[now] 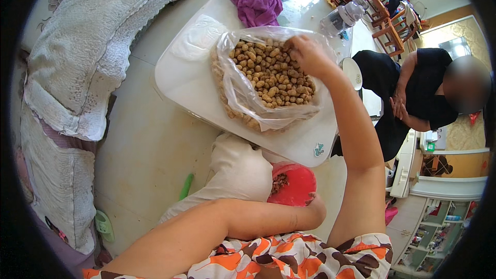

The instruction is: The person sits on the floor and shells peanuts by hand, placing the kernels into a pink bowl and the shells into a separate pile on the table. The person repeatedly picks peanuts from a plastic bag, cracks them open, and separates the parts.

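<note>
A clear plastic bag [237, 85] full of unshelled peanuts [267, 69] sits open on a white table [186, 81]. My right hand [309, 55] reaches over the bag's far right side, its fingers bent down at the edge of the peanuts. Whether a peanut is between those fingertips is hidden. Low beside my knee, my left hand [317, 210] grips the rim of a red plastic basin [300, 182]. Small reddish-brown pieces [279, 183], perhaps shelled kernels or skins, lie inside the basin.
A purple towel [257, 4], a clear water bottle [343, 17], a folded white plastic bag [197, 38] and a white bowl [352, 73] surround the peanuts. At right sits a person in black [434, 85]. A quilt-covered sofa [77, 58] stands left; a green slipper [104, 224] lies below it.
</note>
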Tool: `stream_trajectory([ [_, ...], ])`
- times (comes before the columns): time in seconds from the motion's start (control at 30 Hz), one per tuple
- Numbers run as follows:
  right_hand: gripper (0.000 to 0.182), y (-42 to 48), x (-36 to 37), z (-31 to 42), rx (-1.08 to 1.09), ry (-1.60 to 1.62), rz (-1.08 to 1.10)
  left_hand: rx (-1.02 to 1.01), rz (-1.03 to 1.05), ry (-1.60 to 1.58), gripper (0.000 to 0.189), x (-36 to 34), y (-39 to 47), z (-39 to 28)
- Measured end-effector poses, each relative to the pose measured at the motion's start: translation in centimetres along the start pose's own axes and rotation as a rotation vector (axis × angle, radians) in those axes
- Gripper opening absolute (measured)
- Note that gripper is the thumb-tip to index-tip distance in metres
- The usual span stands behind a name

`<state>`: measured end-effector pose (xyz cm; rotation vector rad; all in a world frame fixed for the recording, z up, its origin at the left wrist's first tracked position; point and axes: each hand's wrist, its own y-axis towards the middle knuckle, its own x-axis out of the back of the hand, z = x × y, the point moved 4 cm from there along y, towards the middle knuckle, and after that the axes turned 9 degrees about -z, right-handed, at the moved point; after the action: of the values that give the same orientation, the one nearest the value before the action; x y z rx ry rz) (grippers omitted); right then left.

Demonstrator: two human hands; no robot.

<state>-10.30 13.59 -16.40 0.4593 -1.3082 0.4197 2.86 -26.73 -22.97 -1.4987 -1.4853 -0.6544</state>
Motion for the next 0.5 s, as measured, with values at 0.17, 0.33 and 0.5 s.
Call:
stream_trajectory([
  [0.17, 0.035, 2.8, 1.9, -0.6, 0.003, 0.017, -0.029, -0.021, -0.025, 0.012, 0.027, 1.4, -1.4, 0.9],
  [0.33, 0.033, 4.4, 0.3, 4.2, 0.003, 0.043, 0.227, 0.000, -0.033, 0.014, 0.028, 1.0, -0.9, 1.0],
  [0.5, 0.041, 4.2, -4.2, 6.3, 0.130, -0.030, 0.080, -0.002, -0.084, -0.054, 0.033, -0.4, 0.4, 0.5],
])
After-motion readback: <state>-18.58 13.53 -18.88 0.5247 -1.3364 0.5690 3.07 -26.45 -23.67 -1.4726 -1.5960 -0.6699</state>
